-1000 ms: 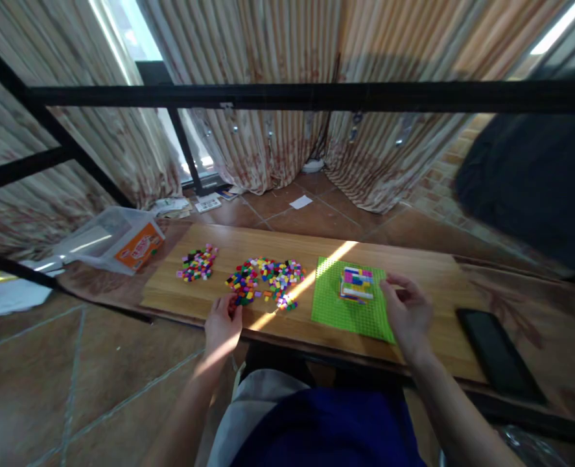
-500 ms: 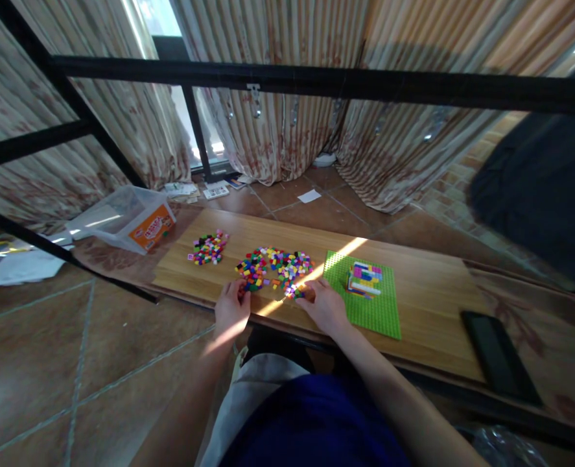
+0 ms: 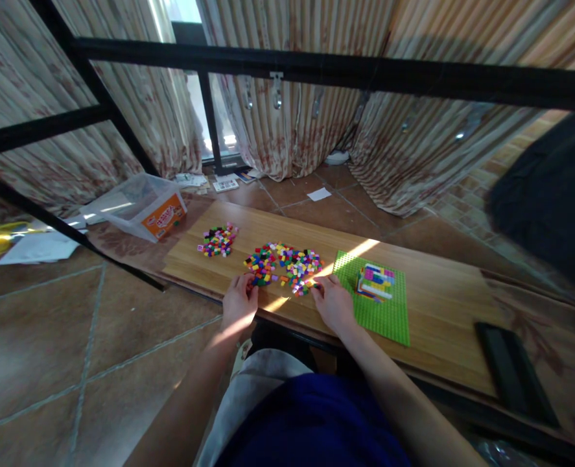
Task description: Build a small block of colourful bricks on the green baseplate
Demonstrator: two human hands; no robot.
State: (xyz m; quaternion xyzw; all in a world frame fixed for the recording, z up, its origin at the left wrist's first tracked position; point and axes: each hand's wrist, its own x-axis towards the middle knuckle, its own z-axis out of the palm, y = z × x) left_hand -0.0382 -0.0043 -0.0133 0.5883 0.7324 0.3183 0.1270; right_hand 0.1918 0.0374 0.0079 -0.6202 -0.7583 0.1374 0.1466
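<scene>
A loose pile of small multicoloured toy bricks lies on the wooden board in front of me. My left hand is at the pile's near left edge, its fingers curled together. Whatever they pinch is hidden. On the right side of the pile, my right hand has its thumb and fingers drawn together beside the bricks; what lies between the fingertips is too small to make out. Just right of that hand is a green baseplate, with a block-shaped build of layered coloured bricks standing on it.
A smaller brick pile lies farther left on the board. Beyond it sits a clear plastic box with an orange label. A dark, phone-like slab rests at the right end. A black metal rail crosses beyond the board.
The whole view has shifted, moving the scene slightly right. My right hand has moved a little away from the bricks at the pile's near edge. My left hand stays by the left edge.
</scene>
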